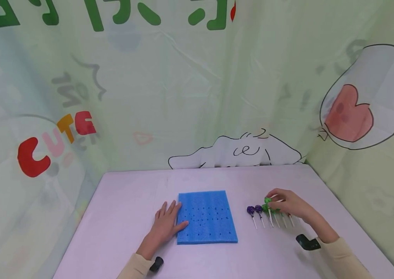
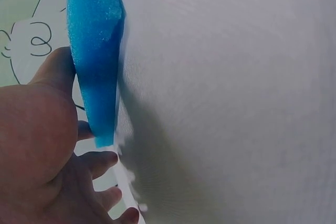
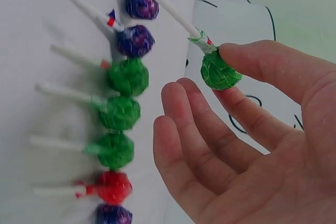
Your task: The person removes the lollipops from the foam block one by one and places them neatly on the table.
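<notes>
Between thumb and index finger, my right hand (image 3: 252, 119) pinches a green-wrapped lollipop (image 3: 220, 72) by its candy head, its white stick pointing away. Below it a row of lollipops lies on the table: purple (image 3: 135, 40), green (image 3: 119, 113) and red (image 3: 114, 187) ones. My left hand (image 1: 165, 223) rests at the left edge of a blue foam block (image 1: 205, 217), fingers spread and thumb on its top. Small holes dot the block's upper face. In the left wrist view the block's side (image 2: 97, 61) shows beside the thumb.
The table (image 1: 130, 193) has a pale cover. Printed curtains (image 1: 183, 97) hang behind and at both sides of it. Black wrist straps (image 1: 307, 242) sit at both forearms.
</notes>
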A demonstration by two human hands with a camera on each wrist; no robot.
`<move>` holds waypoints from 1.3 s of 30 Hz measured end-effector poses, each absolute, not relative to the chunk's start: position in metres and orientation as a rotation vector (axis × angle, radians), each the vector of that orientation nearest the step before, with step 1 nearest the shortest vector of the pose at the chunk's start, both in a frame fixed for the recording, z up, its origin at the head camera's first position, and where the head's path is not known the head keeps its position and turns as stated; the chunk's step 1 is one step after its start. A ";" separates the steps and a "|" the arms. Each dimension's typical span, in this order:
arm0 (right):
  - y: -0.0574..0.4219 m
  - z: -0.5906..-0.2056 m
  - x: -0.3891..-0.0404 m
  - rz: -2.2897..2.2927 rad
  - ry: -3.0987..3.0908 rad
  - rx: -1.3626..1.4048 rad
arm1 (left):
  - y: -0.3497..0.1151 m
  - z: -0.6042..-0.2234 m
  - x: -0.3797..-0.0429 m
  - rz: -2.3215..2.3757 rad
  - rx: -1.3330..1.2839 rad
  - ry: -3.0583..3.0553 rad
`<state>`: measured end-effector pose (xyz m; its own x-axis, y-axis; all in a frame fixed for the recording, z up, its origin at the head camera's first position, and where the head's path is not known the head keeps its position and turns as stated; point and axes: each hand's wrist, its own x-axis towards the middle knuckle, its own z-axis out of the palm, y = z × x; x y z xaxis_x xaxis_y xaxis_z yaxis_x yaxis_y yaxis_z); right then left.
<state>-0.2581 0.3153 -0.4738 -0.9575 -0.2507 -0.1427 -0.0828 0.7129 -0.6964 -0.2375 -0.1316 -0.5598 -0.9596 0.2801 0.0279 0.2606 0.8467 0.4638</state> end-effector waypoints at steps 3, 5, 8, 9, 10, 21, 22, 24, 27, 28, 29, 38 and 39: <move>0.322 -0.470 -0.257 -1.068 2.705 -0.252 | -0.132 -0.561 -0.237 0.745 0.441 2.984; 0.327 -0.468 -0.256 -1.054 2.717 -0.244 | -0.132 -0.562 -0.237 0.750 0.442 2.983; 0.333 -0.466 -0.254 -1.035 2.722 -0.242 | -0.132 -0.562 -0.237 0.758 0.449 2.983; 0.335 -0.466 -0.254 -1.031 2.723 -0.238 | -0.132 -0.563 -0.237 0.760 0.449 2.981; 0.337 -0.466 -0.254 -1.028 2.721 -0.242 | -0.132 -0.563 -0.236 0.762 0.449 2.979; 0.363 -0.465 -0.255 -1.006 2.714 -0.228 | -0.132 -0.564 -0.237 0.751 0.448 2.981; 0.366 -0.465 -0.256 -1.002 2.715 -0.224 | -0.132 -0.564 -0.237 0.747 0.450 2.985; 0.373 -0.464 -0.258 -0.997 2.717 -0.219 | -0.132 -0.563 -0.238 0.744 0.453 2.994; 0.383 -0.463 -0.260 -0.978 2.717 -0.212 | -0.132 -0.561 -0.238 0.741 0.458 3.001; 0.386 -0.463 -0.261 -0.967 2.719 -0.211 | -0.132 -0.560 -0.238 0.742 0.463 3.004; 0.389 -0.462 -0.262 -0.956 2.717 -0.210 | -0.132 -0.559 -0.237 0.748 0.468 3.004; 0.413 -0.467 -0.270 -0.845 2.734 -0.223 | -0.132 -0.557 -0.234 0.757 0.472 2.992; 0.415 -0.468 -0.271 -0.813 2.747 -0.224 | -0.132 -0.557 -0.234 0.759 0.475 2.994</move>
<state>-0.2712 0.4150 -0.4683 -0.9525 -0.2213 -0.2094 -0.0716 0.8307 -0.5521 -0.2342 -0.1315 -0.5572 -0.9536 0.2954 0.0579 0.2872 0.8357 0.4681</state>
